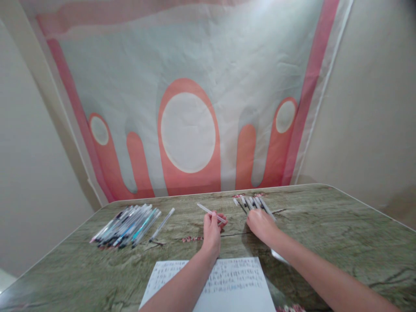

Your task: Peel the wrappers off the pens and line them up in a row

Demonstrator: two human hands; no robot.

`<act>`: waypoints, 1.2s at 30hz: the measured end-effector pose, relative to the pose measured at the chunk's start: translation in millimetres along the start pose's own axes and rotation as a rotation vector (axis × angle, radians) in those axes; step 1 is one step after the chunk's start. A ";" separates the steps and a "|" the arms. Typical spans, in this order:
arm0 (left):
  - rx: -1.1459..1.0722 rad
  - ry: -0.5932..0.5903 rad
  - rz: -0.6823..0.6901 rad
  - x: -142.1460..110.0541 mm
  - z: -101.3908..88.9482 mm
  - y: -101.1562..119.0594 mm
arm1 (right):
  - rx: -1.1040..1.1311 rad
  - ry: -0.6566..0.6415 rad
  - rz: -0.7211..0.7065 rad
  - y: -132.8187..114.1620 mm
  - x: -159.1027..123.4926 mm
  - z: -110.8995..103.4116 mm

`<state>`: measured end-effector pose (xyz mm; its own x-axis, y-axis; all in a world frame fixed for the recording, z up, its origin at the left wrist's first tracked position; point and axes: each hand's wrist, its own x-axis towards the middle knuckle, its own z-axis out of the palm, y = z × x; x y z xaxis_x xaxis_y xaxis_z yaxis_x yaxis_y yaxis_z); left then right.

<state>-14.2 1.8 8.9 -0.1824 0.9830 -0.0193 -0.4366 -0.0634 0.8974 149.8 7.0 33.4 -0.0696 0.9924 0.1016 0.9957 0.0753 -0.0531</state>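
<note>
Pen (pixel 211 212) pinched in left hand (pixel 211 232) fingers, above table (pixel 325 225). Right hand (pixel 261 225) rests curled on small pen row (pixel 251 202), grip unclear. Best keep row aligned, steady.

1. The counter (pixel 325 225) has a smooth, faintly glossy top printed with a green-brown wood-grain pattern and a pale edge band.
2. The pen (pixel 211 212) in the left hand (pixel 212 234) looks like clear, shiny plastic.
3. The pile of pens (pixel 126 225) shows glossy plastic barrels, clear, with dark and blue parts.
4. The row of pens (pixel 253 203) by the right hand (pixel 260 225) looks like the same plastic.
5. The sheet (pixel 227 281) is matt white paper with handwriting on it.
6. The hanging backdrop (pixel 195 65) is matt and creased, cloth or paper.
</note>
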 end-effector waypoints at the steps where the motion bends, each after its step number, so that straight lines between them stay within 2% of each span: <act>1: 0.000 -0.001 0.002 0.4 -0.3 -0.5 | 0.000 -0.001 -0.003 -0.1 -0.1 -0.1; 12: 0.025 -0.018 0.000 0.7 -0.5 -1.0 | 0.088 0.066 -0.031 15.7 9.3 -2.0; 19: 0.062 -0.063 -0.009 0.3 -0.5 0.1 | 0.189 0.135 -0.173 28.6 34.4 2.5; 24: 0.081 -0.084 -0.005 1.0 -1.1 -1.3 | 0.128 0.159 -0.160 18.6 51.5 0.5; 29: 0.091 -0.085 -0.011 -1.1 -0.9 0.8 | 0.055 0.131 -0.128 4.8 63.7 1.7; 36: 0.095 -0.098 -0.011 -1.6 -0.4 1.2 | 0.017 0.094 -0.133 -0.1 63.8 5.2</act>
<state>-14.7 0.1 9.8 -0.0891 0.9960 0.0101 -0.3517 -0.0410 0.9352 145.0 70.8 34.8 -0.1938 0.9601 0.2018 0.9770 0.2076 -0.0495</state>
